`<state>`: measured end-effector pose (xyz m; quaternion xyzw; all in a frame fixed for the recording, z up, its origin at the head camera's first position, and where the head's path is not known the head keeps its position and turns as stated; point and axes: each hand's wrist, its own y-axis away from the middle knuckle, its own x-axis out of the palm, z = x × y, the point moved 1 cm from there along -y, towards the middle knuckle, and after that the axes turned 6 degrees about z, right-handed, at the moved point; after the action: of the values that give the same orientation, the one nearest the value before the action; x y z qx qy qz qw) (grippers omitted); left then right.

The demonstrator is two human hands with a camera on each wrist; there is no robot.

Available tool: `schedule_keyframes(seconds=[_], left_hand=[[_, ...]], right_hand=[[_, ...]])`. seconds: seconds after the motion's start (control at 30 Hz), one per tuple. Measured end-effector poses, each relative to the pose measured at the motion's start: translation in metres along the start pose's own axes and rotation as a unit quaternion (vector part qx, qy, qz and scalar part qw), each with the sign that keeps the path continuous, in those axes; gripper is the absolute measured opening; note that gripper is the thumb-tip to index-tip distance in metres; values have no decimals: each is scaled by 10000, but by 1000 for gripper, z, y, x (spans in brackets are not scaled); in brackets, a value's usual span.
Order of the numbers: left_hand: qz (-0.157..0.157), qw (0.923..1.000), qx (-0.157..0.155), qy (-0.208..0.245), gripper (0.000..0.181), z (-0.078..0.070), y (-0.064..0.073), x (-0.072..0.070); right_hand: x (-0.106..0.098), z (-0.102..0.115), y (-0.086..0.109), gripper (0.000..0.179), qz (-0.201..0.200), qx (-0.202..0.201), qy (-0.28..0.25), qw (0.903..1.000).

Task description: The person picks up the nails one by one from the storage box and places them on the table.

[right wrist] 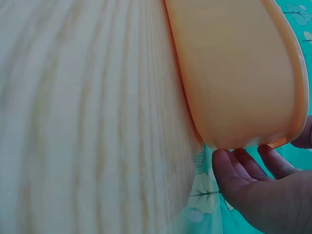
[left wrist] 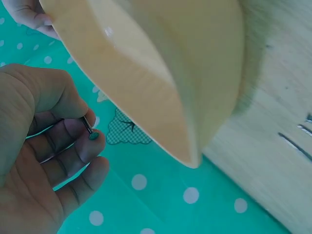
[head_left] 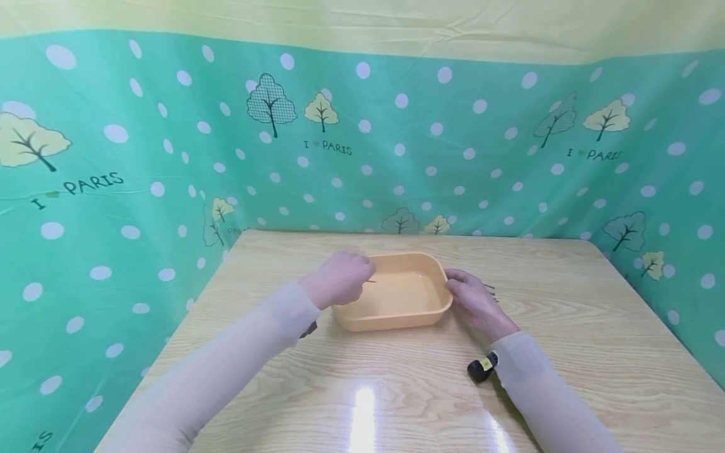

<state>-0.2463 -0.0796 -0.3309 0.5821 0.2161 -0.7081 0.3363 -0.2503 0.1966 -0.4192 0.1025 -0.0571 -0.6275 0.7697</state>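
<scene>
My left hand (head_left: 342, 277) is over the left end of a peach-coloured plastic basin (head_left: 396, 322). Its thumb and index finger pinch a thin metal nail (left wrist: 88, 127), whose flat round head shows in the left wrist view; the other fingers are loosely bent. At the basin's right end, my right hand (head_left: 476, 302) grips the rim. In the right wrist view, that hand's fingertips (right wrist: 222, 158) touch the basin's end wall, and the thumb is at the rim. Several dark nails (head_left: 490, 287) lie on the table just beyond the right hand.
The wood-grain table (head_left: 396, 384) reflects light near its front. A green dotted curtain (head_left: 362, 170) with printed trees stands behind and at both sides. A black camera (head_left: 481, 368) sits at my right wrist, and part of another dark device (head_left: 308, 329) shows by the left.
</scene>
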Motion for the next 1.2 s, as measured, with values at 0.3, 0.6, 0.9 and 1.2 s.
schedule_keyframes(seconds=[0.3, 0.6, 0.9, 1.2], left_hand=[[-62, 9995, -71, 297, 17, 6, 24, 9], [-328, 9984, -177, 432, 14, 16, 47, 27], [-533, 9947, -390, 793, 18, 28, 68, 46], [-528, 9919, -518, 1034, 19, 36, 82, 60]], right_hand=[[0, 0, 2, 50, -68, 62, -2, 10000], [2, 0, 4, 51, -54, 24, -18, 10000], [1, 1, 2, 51, -13, 58, -59, 10000], [2, 3, 4, 51, -54, 92, 6, 9999]])
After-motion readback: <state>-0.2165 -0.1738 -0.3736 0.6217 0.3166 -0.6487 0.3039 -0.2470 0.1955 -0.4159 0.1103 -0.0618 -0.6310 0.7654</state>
